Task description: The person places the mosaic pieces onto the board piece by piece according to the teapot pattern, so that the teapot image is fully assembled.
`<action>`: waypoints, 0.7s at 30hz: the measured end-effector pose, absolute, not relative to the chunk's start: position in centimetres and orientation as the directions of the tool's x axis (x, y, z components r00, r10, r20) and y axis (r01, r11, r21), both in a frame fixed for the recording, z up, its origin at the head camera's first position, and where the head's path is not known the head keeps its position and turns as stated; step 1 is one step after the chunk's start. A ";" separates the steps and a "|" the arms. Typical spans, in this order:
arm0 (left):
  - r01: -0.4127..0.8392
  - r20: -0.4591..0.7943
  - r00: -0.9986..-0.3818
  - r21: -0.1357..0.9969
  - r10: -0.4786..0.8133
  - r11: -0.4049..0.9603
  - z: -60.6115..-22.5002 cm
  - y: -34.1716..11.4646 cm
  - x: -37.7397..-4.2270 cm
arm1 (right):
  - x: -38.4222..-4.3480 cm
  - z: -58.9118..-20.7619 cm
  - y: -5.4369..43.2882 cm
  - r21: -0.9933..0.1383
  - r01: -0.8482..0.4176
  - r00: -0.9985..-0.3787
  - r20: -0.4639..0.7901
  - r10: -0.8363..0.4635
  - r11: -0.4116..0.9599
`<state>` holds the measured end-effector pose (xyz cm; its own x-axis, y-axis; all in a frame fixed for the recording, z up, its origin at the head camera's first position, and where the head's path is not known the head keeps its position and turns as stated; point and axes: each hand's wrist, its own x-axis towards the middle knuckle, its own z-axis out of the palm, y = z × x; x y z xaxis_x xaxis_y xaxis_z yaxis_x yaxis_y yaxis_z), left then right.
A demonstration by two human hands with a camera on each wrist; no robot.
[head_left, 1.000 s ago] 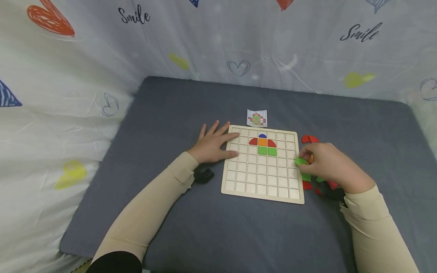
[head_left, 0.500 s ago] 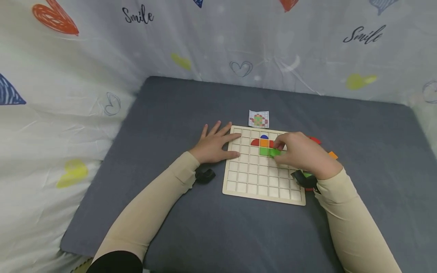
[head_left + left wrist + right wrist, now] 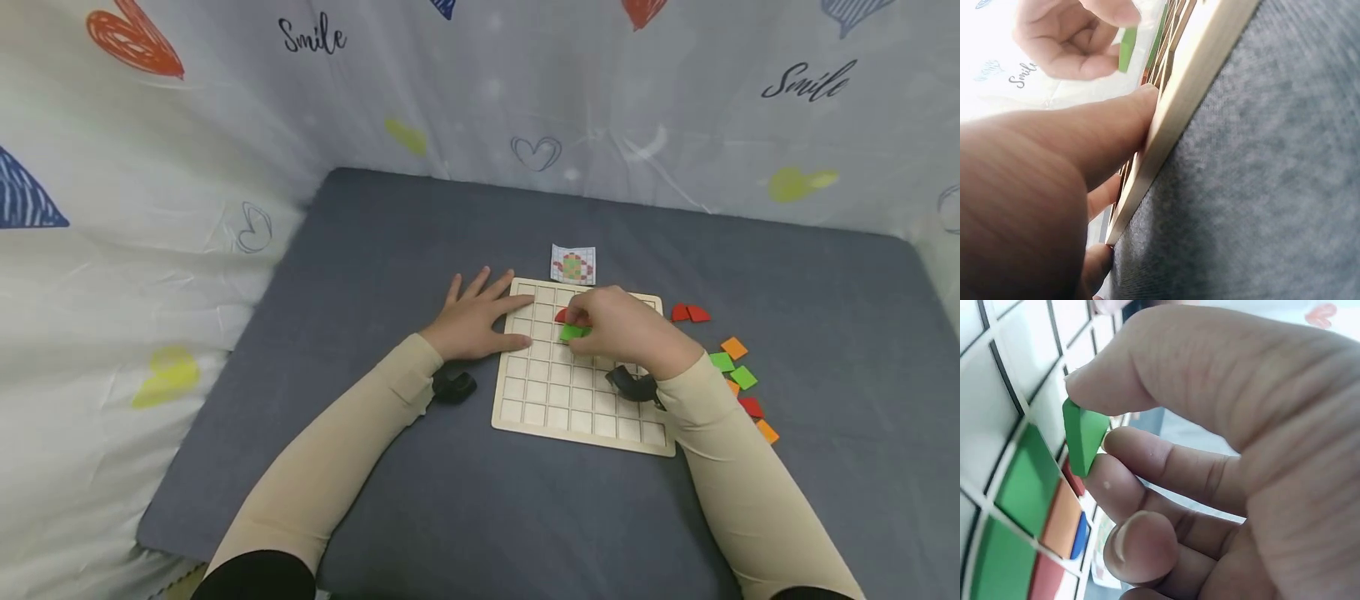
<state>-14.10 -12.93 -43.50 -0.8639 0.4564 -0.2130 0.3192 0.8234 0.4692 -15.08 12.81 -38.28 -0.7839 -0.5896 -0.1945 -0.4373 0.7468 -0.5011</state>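
Observation:
A wooden grid board (image 3: 547, 423) lies on the grey cloth. My left hand (image 3: 472, 321) rests on its left edge with fingers spread, the thumb (image 3: 1129, 115) lying along the frame. Between thumb and fingertips my right hand (image 3: 624, 327) pinches a green square tile (image 3: 1084, 437), tilted close over the grid and beside another green tile (image 3: 1029, 481) set in a cell. Near it in the grid are an orange square (image 3: 1061, 512), a blue half-round piece (image 3: 1079, 536) and red curved pieces (image 3: 1047, 576). In the head view the right hand hides most of them.
A small picture card (image 3: 573, 265) with a coloured pattern lies just behind the board. To the board's right are two red curved pieces (image 3: 690, 313) and loose green (image 3: 744, 377), orange (image 3: 734, 347) and red tiles (image 3: 751, 407). Printed white cloth (image 3: 450, 100) hangs behind.
My right hand has carried the green tile leftward from the loose pieces to over the board, uncovering the pieces at the right. The left hand has stayed on the board's edge.

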 end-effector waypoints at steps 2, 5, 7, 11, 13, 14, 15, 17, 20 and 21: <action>0.320 -0.213 -0.863 0.471 0.458 0.822 -43.6 -13.0 -14.0 | -15.1 -38.6 12.3 -0.499 -0.441 -0.777 -0.205 -0.596 0.746; 0.323 -0.214 -0.861 0.471 0.462 0.821 -43.7 -13.1 -14.0 | -15.1 -39.0 11.9 -0.484 -0.448 -0.771 -0.216 -0.599 0.752; 0.327 -0.210 -0.861 0.471 0.463 0.820 -43.8 -13.1 -14.0 | -15.0 -39.2 11.8 -0.471 -0.459 -0.770 -0.211 -0.602 0.753; 0.327 -0.204 -0.862 0.477 0.464 0.816 -43.6 -13.0 -14.1 | -14.8 -39.3 11.7 -0.454 -0.480 -0.770 -0.192 -0.609 0.750; 0.325 -0.210 -0.861 0.475 0.464 0.818 -43.6 -13.0 -14.2 | -14.6 -39.2 11.7 -0.444 -0.489 -0.767 -0.191 -0.612 0.751; 0.324 -0.213 -0.860 0.475 0.464 0.818 -43.6 -13.0 -14.2 | -14.6 -39.2 11.7 -0.438 -0.488 -0.770 -0.191 -0.609 0.755; 0.324 -0.216 -0.859 0.472 0.464 0.820 -43.6 -13.0 -14.2 | -14.5 -39.2 11.7 -0.434 -0.489 -0.770 -0.192 -0.608 0.756; 0.323 -0.219 -0.860 0.467 0.461 0.823 -43.6 -12.9 -14.2 | -14.5 -39.1 11.7 -0.430 -0.488 -0.773 -0.192 -0.605 0.760; 0.321 -0.214 -0.864 0.465 0.456 0.825 -43.6 -12.9 -14.2 | -14.5 -39.1 11.7 -0.428 -0.481 -0.779 -0.192 -0.597 0.765; 0.318 -0.213 -0.865 0.466 0.454 0.825 -43.5 -12.9 -14.2 | -14.6 -39.1 11.7 -0.430 -0.479 -0.778 -0.196 -0.597 0.765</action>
<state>-14.17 -12.95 -43.53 -0.8651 0.4540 -0.2134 0.3181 0.8254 0.4663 -14.61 11.75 -39.12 -0.7782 -0.5968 -0.1955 -0.4788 0.7652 -0.4303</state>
